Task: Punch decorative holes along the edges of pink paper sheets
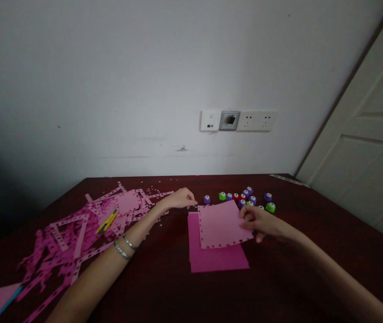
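Note:
My right hand (257, 220) grips the right edge of a light pink sheet of paper (221, 226) between thumb and fingers. Punched holes run along the sheet's left and bottom edges. It is tilted over a stack of darker pink paper (216, 262) on the table. Just beyond the sheet's upper left corner is my left hand (181, 198), fingers pinched together; what they hold, if anything, is too small to make out. Behind the sheet stand several small craft punches in purple, green and red, among them a purple punch (206, 199) by itself near my left hand.
A heap of punched pink paper strips (73, 229) covers the left of the dark table (164, 278), with a yellow utility knife (108, 222) on top. Tiny paper bits lie around it. A ruler-like strip (289, 180) rests at the back right. Sockets (257, 121) sit on the wall.

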Demonstrator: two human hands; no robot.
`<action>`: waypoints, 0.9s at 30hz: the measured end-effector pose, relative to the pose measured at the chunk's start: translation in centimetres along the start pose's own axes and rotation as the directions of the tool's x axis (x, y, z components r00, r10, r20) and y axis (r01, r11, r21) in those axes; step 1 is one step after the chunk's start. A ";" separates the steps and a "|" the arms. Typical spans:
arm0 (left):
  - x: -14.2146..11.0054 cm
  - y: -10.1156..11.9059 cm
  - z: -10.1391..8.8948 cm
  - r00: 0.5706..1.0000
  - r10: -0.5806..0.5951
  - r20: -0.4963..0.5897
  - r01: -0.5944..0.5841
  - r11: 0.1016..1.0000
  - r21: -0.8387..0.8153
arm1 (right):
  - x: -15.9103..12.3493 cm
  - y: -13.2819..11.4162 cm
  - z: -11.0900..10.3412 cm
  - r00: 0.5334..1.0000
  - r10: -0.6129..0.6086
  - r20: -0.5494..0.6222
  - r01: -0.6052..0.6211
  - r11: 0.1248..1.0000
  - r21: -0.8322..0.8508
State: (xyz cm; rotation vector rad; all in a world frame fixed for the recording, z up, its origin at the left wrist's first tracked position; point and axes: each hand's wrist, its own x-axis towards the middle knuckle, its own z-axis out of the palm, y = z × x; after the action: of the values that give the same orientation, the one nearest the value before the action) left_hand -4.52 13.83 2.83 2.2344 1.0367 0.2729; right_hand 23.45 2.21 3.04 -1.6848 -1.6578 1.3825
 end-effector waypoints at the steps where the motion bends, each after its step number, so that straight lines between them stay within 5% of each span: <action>1: 0.0 -0.1 0.0 1.000 -0.008 0.003 0.008 1.000 0.003 | -0.3 -0.1 0.0 0.999 0.001 0.033 -0.001 1.000 0.017; 5: 0.0 -0.6 0.0 0.999 -0.033 0.021 0.033 0.999 0.003 | -1.1 -0.3 0.4 0.992 0.024 0.121 -0.028 0.999 0.028; 14: -0.2 -0.4 0.0 1.000 -0.003 0.011 0.002 1.000 0.031 | -1.0 -0.1 1.5 0.986 0.112 0.124 -0.096 0.987 -0.127; 19: 0.5 -0.9 0.5 0.995 -0.007 -0.097 0.006 1.000 -0.010 | -0.8 0.3 0.0 0.981 0.166 0.101 -0.130 0.946 -0.296; 23: 1.7 -1.2 1.4 0.972 0.004 -0.235 0.004 1.000 0.031 | -0.5 -0.3 -1.1 0.987 -0.118 -0.104 0.050 0.863 -0.502; 27: 3.1 -0.9 2.5 0.973 0.015 -0.230 -0.003 0.999 0.051 | 0.5 -0.5 -0.7 0.887 -0.447 -0.115 0.229 0.642 -0.732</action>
State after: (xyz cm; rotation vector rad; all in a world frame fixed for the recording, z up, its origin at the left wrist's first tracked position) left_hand -1.95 15.38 0.07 2.2925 1.1656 0.5252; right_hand 23.72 3.03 3.56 -1.6688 -2.3332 0.2708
